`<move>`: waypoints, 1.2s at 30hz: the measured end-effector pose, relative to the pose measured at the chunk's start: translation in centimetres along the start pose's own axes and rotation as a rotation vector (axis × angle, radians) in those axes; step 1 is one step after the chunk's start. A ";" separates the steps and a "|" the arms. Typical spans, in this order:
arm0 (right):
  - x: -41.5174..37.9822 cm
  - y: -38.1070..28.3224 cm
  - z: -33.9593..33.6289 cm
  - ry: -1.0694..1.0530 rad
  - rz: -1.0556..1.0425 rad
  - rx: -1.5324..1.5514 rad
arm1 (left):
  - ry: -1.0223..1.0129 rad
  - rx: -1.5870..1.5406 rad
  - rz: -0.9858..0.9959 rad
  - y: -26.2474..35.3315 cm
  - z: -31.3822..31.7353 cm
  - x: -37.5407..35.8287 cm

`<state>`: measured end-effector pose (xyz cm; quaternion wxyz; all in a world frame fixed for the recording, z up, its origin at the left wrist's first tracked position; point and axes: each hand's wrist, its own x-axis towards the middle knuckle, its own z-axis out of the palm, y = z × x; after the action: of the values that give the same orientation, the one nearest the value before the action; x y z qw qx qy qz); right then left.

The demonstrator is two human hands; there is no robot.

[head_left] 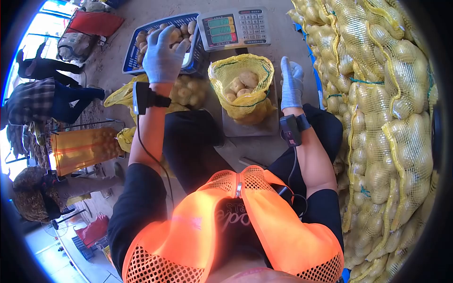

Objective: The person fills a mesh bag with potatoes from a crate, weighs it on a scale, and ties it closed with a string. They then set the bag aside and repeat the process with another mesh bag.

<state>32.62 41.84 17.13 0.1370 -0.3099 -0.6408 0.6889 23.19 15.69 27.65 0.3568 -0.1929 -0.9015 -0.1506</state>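
Sitting squarely on the scale (264, 130), the yellow mesh bag (243, 114) had our full attention, its mouth gaping wide and a load of potatoes (247, 79) showing inside! Neither of our gloved hands had hold of it: our left hand (163, 61) hung over by the blue basket (200, 57), fingers spread and gripping nothing we could see, while our right hand (292, 85) hovered just beside the bag, apart from it, loosely curled and empty. We judged it a weighty, lopsided customer, soft and floppy in the net, hard and shifting in the potatoes, with skins that could bruise in a drop. The mesh looked easy to grip, so we fancied opposite sides of the rim, gathered together, plus a palm beneath. And its direction? We saw the mouth facing up towards us, the base down, the long axis roughly upright as far as this overhead view let us judge.
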 end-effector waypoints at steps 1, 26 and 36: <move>0.1 0.0 0.1 0.066 0.008 -0.032 | 0.003 -0.042 -0.016 0.1 -0.5 -0.4; 0.0 1.7 -1.4 -0.325 0.142 0.279 | -1.150 -1.173 -0.682 -1.3 4.5 -6.1; -0.2 2.5 -2.2 -0.260 0.199 0.241 | -0.985 0.287 -0.157 -18.0 18.3 -6.0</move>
<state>34.60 43.10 14.80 0.0206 -0.2614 -0.5323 0.8049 8.31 5.91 8.21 -0.0992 -0.1218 -0.9859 0.0571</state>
